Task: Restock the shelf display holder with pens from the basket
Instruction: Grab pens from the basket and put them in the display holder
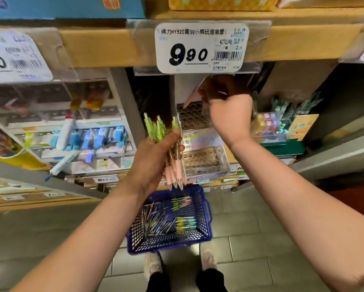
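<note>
The left grip (153,157) is clamped round a bundle of pens (178,169). Their slim translucent green barrels fan out above its thumb, and matte pink rubber sleeves and clear pointed tips hang below its fingers. The right grip (229,110) is raised up and to the right of it, fingers curled in shadow on a single pale pen (192,96) that slants down-left to the holder (198,135).

That holder, between and just beyond both grips, is stepped card with a glittery holographic face. Each step carries rows of round holes, and those in view are empty. Directly below the left grip a blue plastic lattice basket (206,207) stands on grey floor tiles (261,228), with loose pens (155,224) lying inside.

Above the right grip, a white rounded price tag (202,47) sits behind clear plastic on the wooden shelf edge (92,47). It reads "HY920", "4270240" and a bold "990", beside a barcode.
</note>
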Motion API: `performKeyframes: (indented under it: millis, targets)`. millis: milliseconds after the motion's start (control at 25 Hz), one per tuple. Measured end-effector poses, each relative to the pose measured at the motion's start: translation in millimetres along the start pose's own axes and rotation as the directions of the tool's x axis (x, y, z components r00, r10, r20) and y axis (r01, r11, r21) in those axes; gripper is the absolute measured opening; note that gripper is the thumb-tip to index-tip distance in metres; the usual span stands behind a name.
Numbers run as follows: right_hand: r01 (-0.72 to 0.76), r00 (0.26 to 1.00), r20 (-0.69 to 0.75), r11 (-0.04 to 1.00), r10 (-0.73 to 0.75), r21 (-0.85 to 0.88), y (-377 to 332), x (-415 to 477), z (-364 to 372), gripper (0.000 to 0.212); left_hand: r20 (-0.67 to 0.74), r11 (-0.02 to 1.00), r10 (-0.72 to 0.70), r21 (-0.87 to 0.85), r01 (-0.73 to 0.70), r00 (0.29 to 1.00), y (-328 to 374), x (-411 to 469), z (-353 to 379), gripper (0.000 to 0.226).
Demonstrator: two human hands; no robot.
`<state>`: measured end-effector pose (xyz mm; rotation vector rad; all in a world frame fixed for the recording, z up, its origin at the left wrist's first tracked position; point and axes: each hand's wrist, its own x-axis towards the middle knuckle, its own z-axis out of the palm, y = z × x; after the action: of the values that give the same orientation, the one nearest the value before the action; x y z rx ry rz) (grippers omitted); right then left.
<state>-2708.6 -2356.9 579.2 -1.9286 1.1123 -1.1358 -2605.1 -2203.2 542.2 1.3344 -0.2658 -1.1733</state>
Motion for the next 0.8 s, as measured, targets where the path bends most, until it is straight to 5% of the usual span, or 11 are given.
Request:
performKeyframes:
  millis: [280, 640, 800]
  targets:
    - [0.188, 0.978, 0.118, 0.969, -0.170, -0.161, 0, 5, 17, 0.010, 0.019, 0.998, -0.011, 0.057, 0.010, 1.000, 2, 9, -9, 0.043]
    - [0.265, 0.922, 0.378, 0.847, -0.083, -0.461, 8, 13, 31, 0.019, -0.017, 0.992, -0.103, 0.065, 0.104, 0.995, 2, 12, -4, 0.034]
    - [0.249, 0.922, 0.386, 0.826, -0.043, -0.505, 4, 13, 34, 0.023, -0.011, 0.994, -0.095, 0.060, 0.096, 0.995, 2, 11, -1, 0.033]
